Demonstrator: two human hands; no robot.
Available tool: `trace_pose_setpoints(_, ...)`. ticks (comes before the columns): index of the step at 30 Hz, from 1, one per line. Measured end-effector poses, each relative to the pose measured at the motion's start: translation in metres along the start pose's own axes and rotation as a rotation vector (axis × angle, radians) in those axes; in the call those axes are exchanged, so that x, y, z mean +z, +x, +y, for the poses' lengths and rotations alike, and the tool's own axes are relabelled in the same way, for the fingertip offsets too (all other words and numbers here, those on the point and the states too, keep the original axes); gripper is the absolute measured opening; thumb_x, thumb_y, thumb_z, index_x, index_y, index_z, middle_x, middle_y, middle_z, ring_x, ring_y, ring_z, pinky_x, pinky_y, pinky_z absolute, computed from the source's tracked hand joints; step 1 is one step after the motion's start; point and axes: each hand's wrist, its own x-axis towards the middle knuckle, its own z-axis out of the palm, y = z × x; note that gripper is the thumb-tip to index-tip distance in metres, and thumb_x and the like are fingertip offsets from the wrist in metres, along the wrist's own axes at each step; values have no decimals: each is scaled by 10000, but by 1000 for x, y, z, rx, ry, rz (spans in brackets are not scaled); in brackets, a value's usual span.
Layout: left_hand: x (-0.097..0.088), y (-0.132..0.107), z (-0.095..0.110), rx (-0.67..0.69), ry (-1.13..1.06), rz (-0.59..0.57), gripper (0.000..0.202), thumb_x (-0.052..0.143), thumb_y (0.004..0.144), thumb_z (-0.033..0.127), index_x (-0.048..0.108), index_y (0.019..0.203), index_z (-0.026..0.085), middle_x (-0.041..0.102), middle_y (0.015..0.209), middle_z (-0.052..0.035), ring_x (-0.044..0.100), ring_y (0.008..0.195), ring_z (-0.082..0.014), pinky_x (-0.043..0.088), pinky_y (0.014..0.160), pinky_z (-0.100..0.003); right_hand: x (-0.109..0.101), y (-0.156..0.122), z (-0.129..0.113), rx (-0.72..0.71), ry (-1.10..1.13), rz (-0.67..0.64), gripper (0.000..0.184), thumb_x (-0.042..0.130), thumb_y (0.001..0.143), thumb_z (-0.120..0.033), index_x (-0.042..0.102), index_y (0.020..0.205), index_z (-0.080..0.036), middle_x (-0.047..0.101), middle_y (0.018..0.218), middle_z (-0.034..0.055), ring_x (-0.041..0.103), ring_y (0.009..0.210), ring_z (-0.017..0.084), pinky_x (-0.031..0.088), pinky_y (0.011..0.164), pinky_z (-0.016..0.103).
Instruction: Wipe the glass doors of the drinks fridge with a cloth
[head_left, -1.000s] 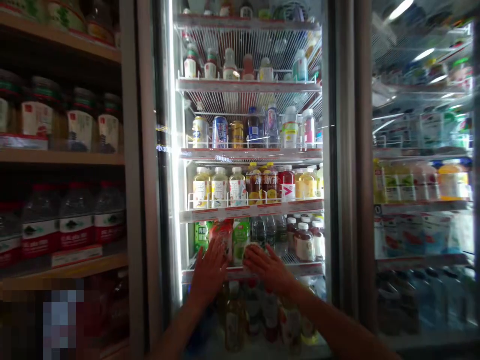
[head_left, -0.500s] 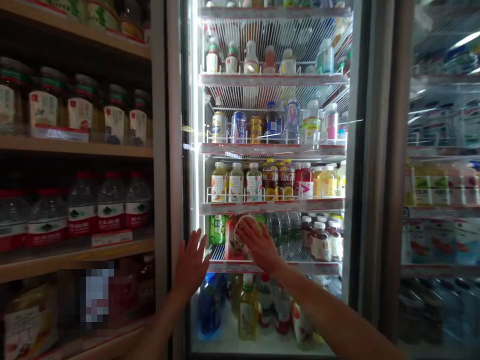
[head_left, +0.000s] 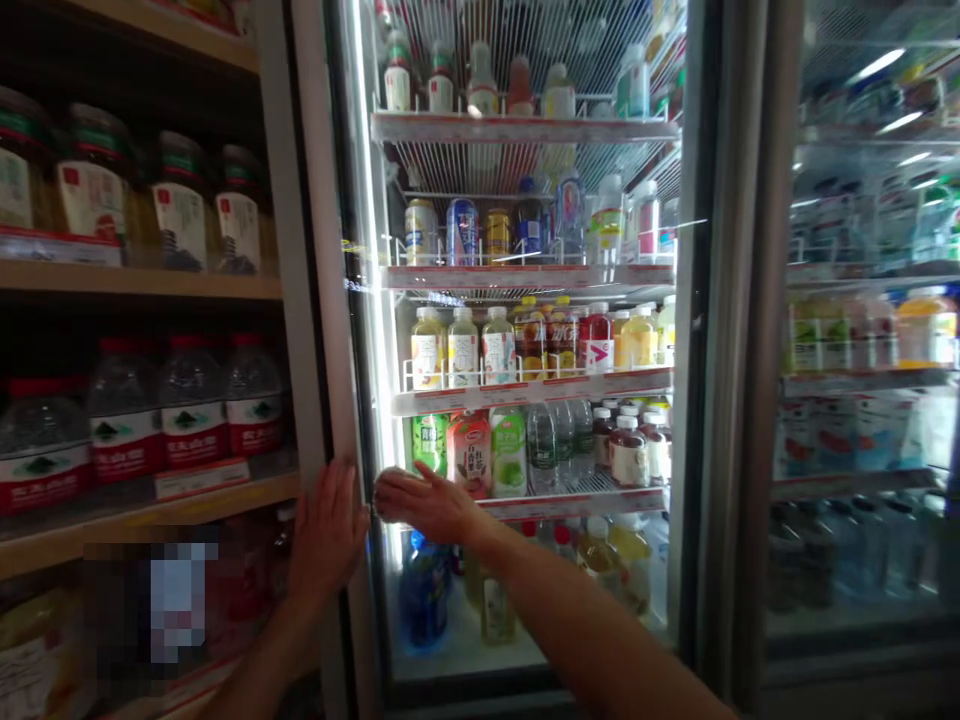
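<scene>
My left hand (head_left: 330,525) lies with its fingers stretched upward and close together against the grey upright frame (head_left: 341,400) at the left of the lit drinks fridge. Just right of it, my right hand (head_left: 424,508) is held flat, palm down, by the left edge of the glass door (head_left: 487,590), its fingers pointing left. A pale rim shows along those fingertips; whether it is a thin cloth or a reflection, I cannot tell. Behind the glass above this hand stand a green carton (head_left: 430,443), a red carton (head_left: 469,450) and a light green carton (head_left: 508,452).
Wooden shelves (head_left: 142,283) at left carry large jars and red-capped water bottles (head_left: 193,400). Inside the fridge, wire shelves (head_left: 532,392) hold several rows of bottles and cans. A blue bottle (head_left: 426,600) stands at the bottom. Another glass-fronted fridge (head_left: 870,380) is at right.
My right hand has moved left and slightly down, from in front of the red carton to the door's left edge. My left hand has shifted left onto the frame. The view has shifted too.
</scene>
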Motion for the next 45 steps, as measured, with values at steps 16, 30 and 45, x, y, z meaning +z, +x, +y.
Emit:
trace_pose_setpoints(16, 0, 28, 91, 240, -54, 80, 562, 389, 885, 236, 256, 1422, 134, 354, 1452, -149, 240, 1384, -256, 279, 1092, -468, -31, -125, 47, 352, -208, 84, 508, 432, 867, -146, 404, 1366, -237, 397, 1450, 39, 238, 1392, 191, 43, 1155, 476)
trace_pose_setpoints(30, 17, 36, 168, 269, -157, -11, 591, 443, 838, 229, 313, 1408, 145, 315, 1471, -116, 202, 1396, -236, 166, 1138, -457, -42, -153, 62, 740, -254, 172, 527, 415, 854, -116, 397, 1373, -203, 375, 1458, 97, 253, 1386, 223, 101, 1126, 523)
trace_pose_setpoints(45, 22, 59, 179, 234, -178, 72, 599, 408, 850, 208, 267, 1430, 160, 366, 1444, -124, 250, 1378, -253, 166, 1130, -493, -51, -228, 87, 992, -349, 229, 536, 365, 863, -134, 356, 1398, -150, 344, 1464, 157, 215, 1400, 246, 224, 1083, 506)
